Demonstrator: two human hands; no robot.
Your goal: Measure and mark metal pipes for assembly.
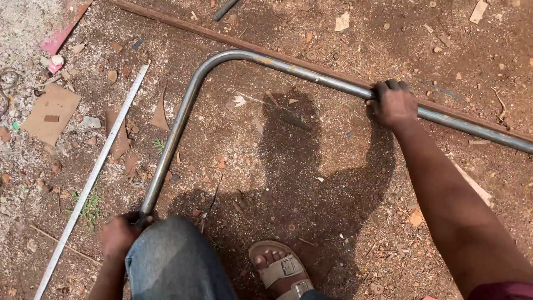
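Head view, looking straight down at bare reddish dirt ground (333,211), and a bent steel pipe (183,111) lies across it. The pipe runs up from about seven o'clock, curves at eleven, then stretches away to three o'clock. The right hand (393,104) sits on the long straight run at two o'clock, fingers (388,86) wrapped over the top and clamped around the pipe. The left hand (117,236) is down at seven o'clock, gripping the pipe's lower end, fingers closed on it, partly hidden behind a denim-clad knee (175,258). At six o'clock a sandalled foot (280,269) is planted on the ground. A rusty flat bar (222,36) lies just beyond the pipe, touching or nearly so along the upper run; I can't tell which. Over at nine o'clock a pale thin strip (91,178) lies well apart from the pipe, with a cardboard scrap (53,111) past it.
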